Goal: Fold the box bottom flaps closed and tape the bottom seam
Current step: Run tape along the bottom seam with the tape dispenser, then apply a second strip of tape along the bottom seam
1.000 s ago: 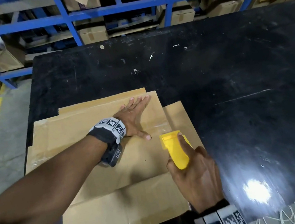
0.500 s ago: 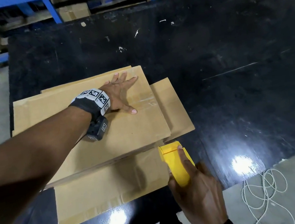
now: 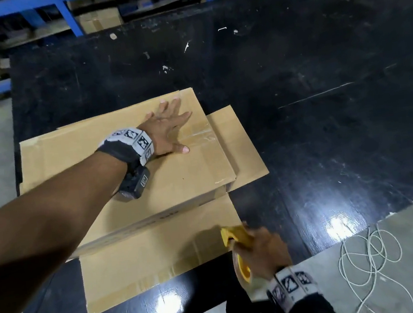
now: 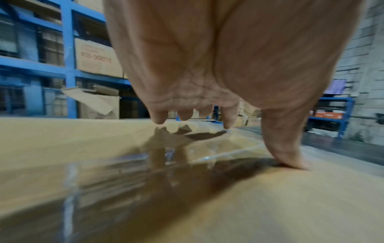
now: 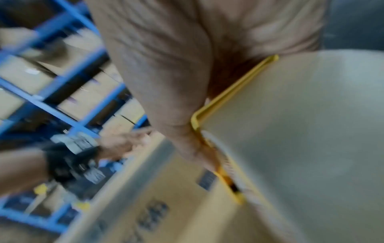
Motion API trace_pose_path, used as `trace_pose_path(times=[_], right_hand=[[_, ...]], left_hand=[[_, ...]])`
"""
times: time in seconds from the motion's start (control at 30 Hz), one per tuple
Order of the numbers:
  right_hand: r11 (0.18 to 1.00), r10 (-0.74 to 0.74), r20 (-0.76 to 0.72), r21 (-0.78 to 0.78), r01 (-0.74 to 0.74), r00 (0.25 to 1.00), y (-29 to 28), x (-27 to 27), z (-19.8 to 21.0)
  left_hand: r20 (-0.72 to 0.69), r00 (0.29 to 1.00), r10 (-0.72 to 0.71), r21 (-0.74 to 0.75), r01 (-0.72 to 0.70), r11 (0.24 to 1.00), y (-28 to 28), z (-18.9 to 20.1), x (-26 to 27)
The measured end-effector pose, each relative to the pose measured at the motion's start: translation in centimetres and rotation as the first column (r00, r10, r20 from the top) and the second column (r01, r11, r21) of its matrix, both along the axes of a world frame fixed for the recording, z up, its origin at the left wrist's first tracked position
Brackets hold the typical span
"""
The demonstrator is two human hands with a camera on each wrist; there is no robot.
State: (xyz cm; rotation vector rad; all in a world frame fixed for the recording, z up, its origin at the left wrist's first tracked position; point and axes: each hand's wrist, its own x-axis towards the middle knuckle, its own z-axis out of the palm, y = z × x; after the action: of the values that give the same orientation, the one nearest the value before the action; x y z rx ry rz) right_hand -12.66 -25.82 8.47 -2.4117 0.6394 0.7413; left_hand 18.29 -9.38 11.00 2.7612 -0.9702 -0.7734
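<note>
Left hand [image 3: 168, 129] flat, fingers spread, pressing taped box [image 3: 131, 191] — right hand [image 3: 261, 251] wrapped around yellow tape dispenser [image 3: 237, 238] at near flap.

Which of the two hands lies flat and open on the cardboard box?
The left hand: its spread fingers press on the box beside the clear tape. The right hand grips the yellow tape dispenser at the table's near edge.
</note>
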Motion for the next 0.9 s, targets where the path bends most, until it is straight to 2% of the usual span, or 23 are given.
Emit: trace_pose_path(times=[0.03,0.1,0.17,0.23,0.27,0.33,0.4,0.47,0.53,0.57,0.7,0.9], right_hand=[[0.999,-0.015,-0.034,0.039,0.017,0.999,0.0,-1.1,-0.4],[0.991,-0.092,0.021,0.1,0.089,0.996,-0.7,-2.2,-0.9],[0.978,-0.154,0.05,0.15,0.145,0.987,-1.3,-2.8,-0.7],[0.977,-0.177,0.133,0.147,0.157,0.975,-2.2,-2.4,0.1],[0.981,-0.164,0.21,0.138,0.137,0.964,-2.4,-2.2,0.7],[0.989,-0.124,0.375,0.121,0.084,0.918,-3.0,-1.7,2.3],[0.978,-0.18,0.541,0.186,0.092,0.821,-3.1,-1.0,4.2],[0.971,-0.207,0.67,0.229,0.067,0.713,-3.0,0.2,5.7],[0.987,-0.136,0.764,0.162,0.016,0.631,-2.7,1.9,7.0],[0.993,-0.091,0.798,0.114,-0.001,0.595,-2.5,2.8,7.5],[0.999,-0.005,0.875,0.027,-0.039,0.484,-1.3,6.1,8.4],[0.969,0.064,0.934,0.027,-0.246,0.353,1.2,9.4,9.0]], left_hand=[[0.04,0.998,-0.058,-0.053,0.06,0.997,-0.4,0.4,-1.1],[0.132,0.978,-0.163,-0.147,0.182,0.972,-1.2,0.2,-3.6],[0.102,0.954,-0.282,-0.115,0.293,0.949,-1.9,-1.0,-7.1],[0.088,0.941,-0.327,-0.037,0.331,0.943,-2.4,-2.6,-9.3],[0.065,0.953,-0.296,-0.055,0.3,0.952,-2.5,-2.7,-9.7],[0.001,0.99,-0.144,-0.262,0.139,0.955,-2.5,-1.9,-9.6],[-0.101,0.994,0.046,-0.51,-0.092,0.855,-2.1,-0.5,-9.2],[-0.276,0.948,0.161,-0.656,-0.308,0.689,-1.6,1.3,-9.0],[-0.495,0.852,0.169,-0.662,-0.496,0.561,-1.4,3.5,-9.3],[-0.554,0.82,0.145,-0.654,-0.536,0.534,-1.2,4.6,-9.6],[-0.602,0.789,0.121,-0.668,-0.58,0.466,0.4,7.4,-9.7],[-0.724,0.662,0.194,-0.625,-0.749,0.22,4.7,9.9,-9.4]])
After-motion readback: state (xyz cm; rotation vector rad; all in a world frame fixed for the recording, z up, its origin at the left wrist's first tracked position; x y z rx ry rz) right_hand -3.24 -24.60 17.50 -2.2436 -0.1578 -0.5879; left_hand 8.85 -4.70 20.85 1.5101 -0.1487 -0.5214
